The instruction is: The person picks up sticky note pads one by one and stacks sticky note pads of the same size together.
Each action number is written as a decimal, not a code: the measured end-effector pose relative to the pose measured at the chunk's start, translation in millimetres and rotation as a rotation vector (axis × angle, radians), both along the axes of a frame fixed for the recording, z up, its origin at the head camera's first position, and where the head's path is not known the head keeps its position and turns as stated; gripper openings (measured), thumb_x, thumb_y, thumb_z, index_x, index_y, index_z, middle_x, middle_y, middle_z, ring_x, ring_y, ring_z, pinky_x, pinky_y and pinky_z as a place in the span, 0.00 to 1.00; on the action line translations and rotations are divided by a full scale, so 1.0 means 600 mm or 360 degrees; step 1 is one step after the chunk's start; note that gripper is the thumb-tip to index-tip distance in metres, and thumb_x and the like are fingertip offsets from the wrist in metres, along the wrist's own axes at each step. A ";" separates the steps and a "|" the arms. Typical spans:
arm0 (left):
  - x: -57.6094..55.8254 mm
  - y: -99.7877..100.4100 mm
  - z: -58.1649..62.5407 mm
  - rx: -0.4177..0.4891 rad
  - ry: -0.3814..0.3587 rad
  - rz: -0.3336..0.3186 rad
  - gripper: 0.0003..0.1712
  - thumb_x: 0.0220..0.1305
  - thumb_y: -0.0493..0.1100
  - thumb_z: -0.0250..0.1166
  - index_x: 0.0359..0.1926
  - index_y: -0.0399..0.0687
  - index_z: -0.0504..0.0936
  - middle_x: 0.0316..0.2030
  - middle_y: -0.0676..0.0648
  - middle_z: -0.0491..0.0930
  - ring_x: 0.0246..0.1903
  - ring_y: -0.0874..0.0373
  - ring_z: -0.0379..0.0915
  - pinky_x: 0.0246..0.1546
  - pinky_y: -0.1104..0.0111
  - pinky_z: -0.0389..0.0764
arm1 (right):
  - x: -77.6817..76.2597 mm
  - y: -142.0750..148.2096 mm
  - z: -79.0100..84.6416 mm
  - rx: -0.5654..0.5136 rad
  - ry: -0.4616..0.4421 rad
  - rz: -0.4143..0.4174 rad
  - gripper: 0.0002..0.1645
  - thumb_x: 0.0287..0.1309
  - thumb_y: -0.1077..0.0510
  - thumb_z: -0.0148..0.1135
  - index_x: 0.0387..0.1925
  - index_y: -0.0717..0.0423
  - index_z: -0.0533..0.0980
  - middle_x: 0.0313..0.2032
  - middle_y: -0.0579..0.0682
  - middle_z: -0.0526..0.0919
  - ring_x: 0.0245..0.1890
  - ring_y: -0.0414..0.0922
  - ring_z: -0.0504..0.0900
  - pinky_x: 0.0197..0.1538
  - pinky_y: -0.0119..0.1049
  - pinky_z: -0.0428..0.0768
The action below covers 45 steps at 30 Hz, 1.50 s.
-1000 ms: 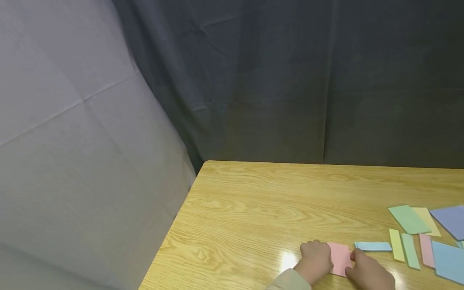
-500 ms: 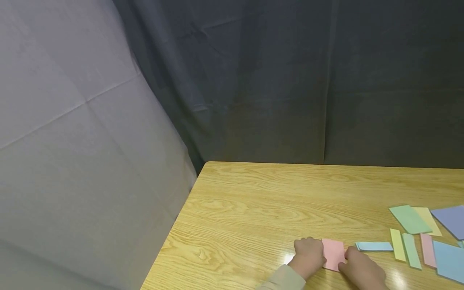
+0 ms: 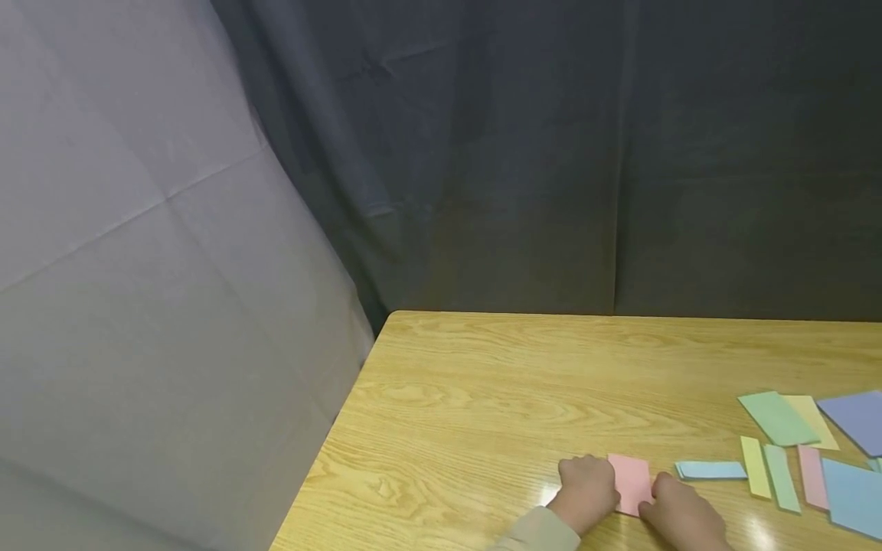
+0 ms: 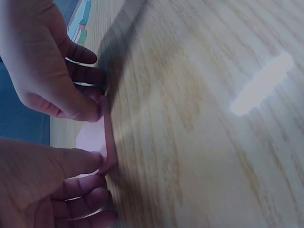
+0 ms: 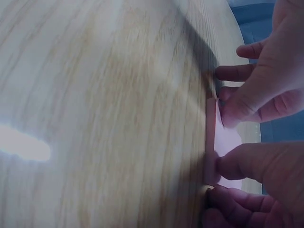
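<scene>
A square pink sticky-note pad [image 3: 632, 485] lies near the front of the wooden table, between the two hands. My left hand [image 3: 588, 491] pinches its left side. On the opposite side my right hand [image 3: 684, 511] pinches it near the lower right corner. In the left wrist view, both thumbs press on the top of the pink pad [image 4: 91, 137] close to its near edge, with fingers curled at its sides. The right wrist view shows the pad's thin near edge against the table, and a right thumb [image 5: 237, 161] on top of it. Some fingertips are hidden behind the pad.
A narrow light-blue strip pad [image 3: 711, 471] lies just right of the right hand. Farther right are yellow [image 3: 756, 467], green [image 3: 782, 478] and pink strips [image 3: 813, 476]. Beyond them lie larger green [image 3: 779, 418], purple [image 3: 857, 419] and blue pads [image 3: 854, 497]. Curtains hang behind the table.
Both hands have shifted slightly left with the pink pad between them, mostly in the first half second. Their hold on it looks the same, and the other pads stay in place.
</scene>
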<state>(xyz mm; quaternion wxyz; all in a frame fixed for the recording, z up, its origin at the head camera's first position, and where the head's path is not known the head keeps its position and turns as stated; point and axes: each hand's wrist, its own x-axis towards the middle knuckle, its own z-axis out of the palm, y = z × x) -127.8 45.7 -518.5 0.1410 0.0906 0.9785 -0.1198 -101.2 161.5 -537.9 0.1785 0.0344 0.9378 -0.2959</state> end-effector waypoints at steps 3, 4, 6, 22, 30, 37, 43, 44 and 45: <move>0.000 0.000 0.000 -0.0017 0.0004 0.0014 0.12 0.49 0.59 0.63 0.22 0.60 0.79 0.20 0.58 0.74 0.21 0.64 0.70 0.27 0.66 0.67 | 0.001 -0.006 0.004 -0.0012 0.0063 0.0003 0.12 0.46 0.58 0.60 0.24 0.63 0.68 0.18 0.48 0.69 0.19 0.45 0.67 0.22 0.41 0.67; -0.001 -0.001 0.000 -0.0018 0.0003 0.0021 0.11 0.50 0.58 0.63 0.22 0.60 0.79 0.20 0.58 0.73 0.21 0.64 0.70 0.27 0.66 0.67 | 0.001 -0.008 0.005 -0.0016 0.0090 0.0004 0.12 0.46 0.58 0.59 0.24 0.63 0.68 0.18 0.48 0.69 0.19 0.45 0.67 0.22 0.41 0.66; -0.004 -0.002 -0.002 -0.0026 0.0008 0.0026 0.11 0.50 0.58 0.62 0.22 0.59 0.79 0.20 0.58 0.74 0.22 0.64 0.70 0.28 0.66 0.67 | 0.000 -0.013 0.009 -0.0024 0.0111 -0.0005 0.12 0.46 0.58 0.59 0.24 0.63 0.68 0.17 0.48 0.68 0.19 0.45 0.67 0.22 0.41 0.66; -0.029 -0.041 -0.007 -0.0033 -0.0027 0.0173 0.15 0.49 0.61 0.63 0.26 0.57 0.80 0.20 0.57 0.75 0.22 0.64 0.71 0.30 0.67 0.70 | -0.018 -0.053 -0.006 -0.0066 0.0247 -0.0002 0.17 0.45 0.60 0.60 0.33 0.71 0.69 0.27 0.60 0.77 0.26 0.53 0.76 0.28 0.48 0.72; -0.041 -0.060 -0.009 0.0010 0.0033 0.0254 0.16 0.46 0.61 0.66 0.26 0.56 0.80 0.21 0.56 0.76 0.23 0.63 0.72 0.28 0.68 0.69 | -0.029 -0.074 -0.008 -0.0080 0.0297 0.0001 0.16 0.43 0.63 0.60 0.33 0.71 0.69 0.23 0.54 0.75 0.23 0.48 0.73 0.27 0.45 0.72; -0.046 -0.075 -0.007 0.0030 0.0081 0.0304 0.16 0.47 0.60 0.65 0.24 0.55 0.79 0.18 0.55 0.74 0.18 0.63 0.69 0.25 0.69 0.68 | -0.029 -0.087 -0.010 -0.0116 0.0427 -0.0017 0.14 0.43 0.66 0.60 0.33 0.71 0.70 0.18 0.47 0.69 0.20 0.44 0.69 0.25 0.41 0.69; -0.053 -0.091 -0.007 0.0100 0.0122 0.0340 0.16 0.47 0.59 0.66 0.23 0.54 0.79 0.18 0.55 0.73 0.19 0.63 0.69 0.23 0.69 0.68 | -0.035 -0.101 -0.011 -0.0108 0.0477 -0.0012 0.11 0.44 0.69 0.57 0.34 0.71 0.72 0.19 0.47 0.71 0.20 0.43 0.70 0.24 0.40 0.71; -0.054 -0.093 -0.007 0.0111 0.0132 0.0345 0.16 0.47 0.60 0.66 0.22 0.54 0.79 0.18 0.55 0.73 0.19 0.63 0.70 0.23 0.69 0.68 | -0.036 -0.102 -0.011 -0.0108 0.0491 -0.0005 0.10 0.45 0.70 0.56 0.33 0.71 0.73 0.20 0.48 0.72 0.21 0.44 0.71 0.25 0.41 0.72; -0.054 -0.096 -0.007 0.0119 0.0146 0.0347 0.16 0.47 0.59 0.66 0.22 0.54 0.79 0.18 0.55 0.73 0.19 0.63 0.70 0.23 0.69 0.68 | -0.037 -0.104 -0.011 -0.0110 0.0508 0.0007 0.09 0.45 0.70 0.56 0.32 0.70 0.74 0.21 0.50 0.74 0.22 0.45 0.73 0.26 0.42 0.73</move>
